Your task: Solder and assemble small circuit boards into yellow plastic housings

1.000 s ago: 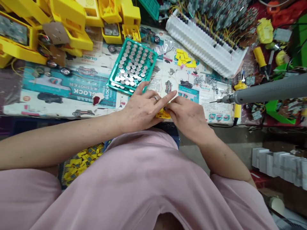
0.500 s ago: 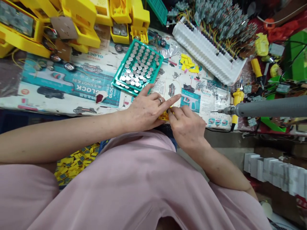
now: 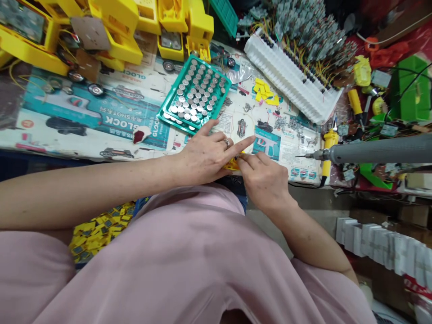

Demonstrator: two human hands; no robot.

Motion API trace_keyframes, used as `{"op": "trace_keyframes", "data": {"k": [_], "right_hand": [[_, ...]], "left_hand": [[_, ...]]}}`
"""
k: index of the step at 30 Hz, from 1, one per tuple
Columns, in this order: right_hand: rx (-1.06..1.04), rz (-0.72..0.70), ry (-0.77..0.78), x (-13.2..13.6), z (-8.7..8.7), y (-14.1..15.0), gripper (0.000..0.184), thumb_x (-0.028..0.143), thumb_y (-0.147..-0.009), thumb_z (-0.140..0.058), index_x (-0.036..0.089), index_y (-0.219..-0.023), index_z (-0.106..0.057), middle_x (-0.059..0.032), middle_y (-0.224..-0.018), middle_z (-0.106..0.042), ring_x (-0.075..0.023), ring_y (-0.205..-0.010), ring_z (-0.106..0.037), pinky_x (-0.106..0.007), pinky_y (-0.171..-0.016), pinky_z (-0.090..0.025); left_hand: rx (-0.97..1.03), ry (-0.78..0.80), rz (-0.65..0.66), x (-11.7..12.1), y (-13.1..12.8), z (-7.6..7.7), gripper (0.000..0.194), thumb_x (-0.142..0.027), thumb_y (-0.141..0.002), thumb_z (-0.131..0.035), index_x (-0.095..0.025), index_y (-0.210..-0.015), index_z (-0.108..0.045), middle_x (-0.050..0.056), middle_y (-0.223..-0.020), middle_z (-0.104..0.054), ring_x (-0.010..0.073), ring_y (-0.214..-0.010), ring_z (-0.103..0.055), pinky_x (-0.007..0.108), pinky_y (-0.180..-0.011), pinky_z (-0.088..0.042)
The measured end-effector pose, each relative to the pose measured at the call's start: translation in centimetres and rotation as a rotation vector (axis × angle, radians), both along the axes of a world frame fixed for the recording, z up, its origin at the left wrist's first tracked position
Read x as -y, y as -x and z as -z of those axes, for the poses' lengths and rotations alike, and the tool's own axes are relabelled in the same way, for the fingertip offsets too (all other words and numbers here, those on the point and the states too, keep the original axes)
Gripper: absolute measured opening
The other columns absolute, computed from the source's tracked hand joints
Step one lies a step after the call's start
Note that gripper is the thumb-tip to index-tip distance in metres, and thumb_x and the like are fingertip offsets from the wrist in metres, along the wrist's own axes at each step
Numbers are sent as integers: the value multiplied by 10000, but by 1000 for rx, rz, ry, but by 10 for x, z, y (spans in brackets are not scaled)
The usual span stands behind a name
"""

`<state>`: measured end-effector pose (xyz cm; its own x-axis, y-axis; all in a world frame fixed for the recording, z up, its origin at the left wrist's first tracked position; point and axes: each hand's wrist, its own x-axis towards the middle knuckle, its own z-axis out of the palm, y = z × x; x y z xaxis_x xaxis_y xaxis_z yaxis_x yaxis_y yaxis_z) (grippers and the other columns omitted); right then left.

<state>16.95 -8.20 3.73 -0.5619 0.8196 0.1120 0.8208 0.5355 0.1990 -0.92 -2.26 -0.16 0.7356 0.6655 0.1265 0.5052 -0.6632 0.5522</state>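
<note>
At the table's front edge, a small yellow plastic part (image 3: 231,165) lies between my two hands, mostly covered by them. My left hand (image 3: 207,155), with a ring on one finger, keeps hold of the part from the left; one of its fingers stretches out over it. The curled fingers of my right hand (image 3: 265,177) are pinched together at the part's right end. A tiny dark spot shows by those fingertips; what they pinch is hidden. Just beyond my left hand, a green tray (image 3: 164,118) carries rows of silver button cells (image 3: 192,101).
An electric screwdriver (image 3: 367,152) juts in from the right. Small yellow pieces (image 3: 265,91), loose screws (image 3: 286,123) and a white foam rack (image 3: 286,76) with wired boards lie farther back. Yellow housings (image 3: 114,31) crowd the back left. A soldering iron (image 3: 329,148) stands at right.
The camera view has shifted slightly. Both hands stay at the yellow plastic part in nearly the same pose; no clear movement of other things shows.
</note>
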Motion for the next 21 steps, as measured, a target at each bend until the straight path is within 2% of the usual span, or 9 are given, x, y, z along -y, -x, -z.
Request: {"op": "trace_keyframes", "data": {"k": [4,11,14,16,17,19,21], "right_hand": [[26,-39,-50,1,-1,5,334,34,-922,-457,165,-760,-717,-76,-776,-714,-187,-709,-535,-355,-547,-316],[28,-19,66,-5,-3,1,289,47,-920,-504,176,-791,-728,-60,-833,-740,-178,-749,-569,-330,-540,-335],[-17,-12,128,-6,-4,-5,242,72,-928,-531,167,-865,-744,-53,-918,-762,-182,-777,-599,-324,-551,-359],[-88,1,140,-5,-6,-12,216,104,-945,-540,169,-960,-745,-55,-1013,-766,-192,-845,-625,-313,-601,-414],[-143,16,132,-5,-6,-17,210,131,-957,-541,179,-1010,-739,-57,-1065,-761,-199,-894,-636,-310,-650,-451],[-271,42,122,-3,-3,-27,210,216,-975,-555,201,-1117,-710,-73,-1158,-740,-221,-1003,-643,-333,-786,-516],[-373,34,148,-3,5,-33,313,330,-966,-590,197,-1243,-649,-108,-1258,-699,-256,-1123,-628,-390,-916,-538]], "left_hand": [[-123,-116,25,1,1,-2,680,-438,-960,-473,-227,-1582,-299,52,-952,-713,262,-1052,-606,548,-1199,-241],[-108,-174,32,2,1,3,663,-507,-994,-404,-211,-1578,-301,53,-941,-730,260,-1077,-627,564,-1199,-260],[-20,-250,30,1,14,1,711,-565,-981,-428,-147,-1550,-336,124,-1174,-715,287,-1242,-582,542,-1164,-337],[52,-274,-61,2,31,-3,684,-546,-966,-477,-105,-1486,-420,175,-1342,-639,296,-1282,-564,479,-1089,-438],[60,-272,-139,4,40,-5,601,-504,-974,-479,-101,-1420,-496,177,-1329,-646,288,-1239,-593,445,-1034,-481],[20,-261,-271,9,57,-5,402,-411,-996,-453,-128,-1194,-660,139,-1111,-732,260,-1044,-677,390,-893,-539],[-29,-272,-323,19,67,0,345,-389,-999,-451,-162,-1049,-707,89,-940,-747,231,-870,-700,347,-753,-545]]}}
